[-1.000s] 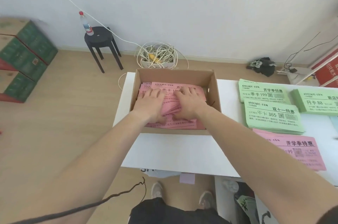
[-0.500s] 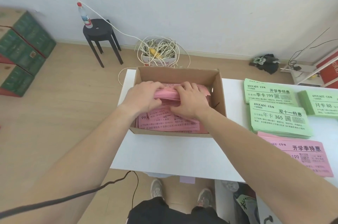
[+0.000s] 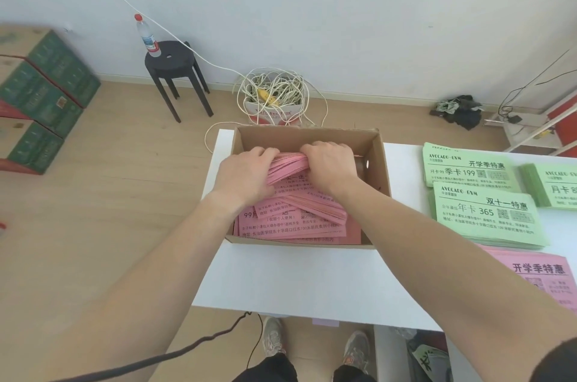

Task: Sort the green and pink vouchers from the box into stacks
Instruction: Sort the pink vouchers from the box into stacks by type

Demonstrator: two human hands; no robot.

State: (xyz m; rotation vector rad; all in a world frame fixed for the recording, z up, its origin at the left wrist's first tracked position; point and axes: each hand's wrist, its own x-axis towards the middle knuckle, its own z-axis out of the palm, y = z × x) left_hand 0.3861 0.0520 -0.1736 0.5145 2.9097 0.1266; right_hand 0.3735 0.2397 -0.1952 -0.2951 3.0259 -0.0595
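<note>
An open cardboard box [image 3: 379, 163] stands on the white table [image 3: 296, 281] and holds loose pink vouchers [image 3: 290, 225]. Inside it, my left hand [image 3: 243, 175] and my right hand [image 3: 331, 166] both grip a thick bundle of pink vouchers [image 3: 288, 164], its far edge tilted up off the pile. To the right of the box lie three green voucher stacks [image 3: 487, 216], [image 3: 468, 167], [image 3: 555, 189]. A pink voucher stack [image 3: 537, 275] lies in front of them at the right edge.
On the floor behind the table sit a black stool [image 3: 175, 69] with a water bottle [image 3: 148, 36], a tangle of white cable [image 3: 271, 94], and green cartons [image 3: 40, 97] at the left. A dark cable [image 3: 199, 341] hangs by my legs.
My hands went from lying flat on the pink vouchers to curling round a bundle and tipping its far edge up. The view shifted slightly.
</note>
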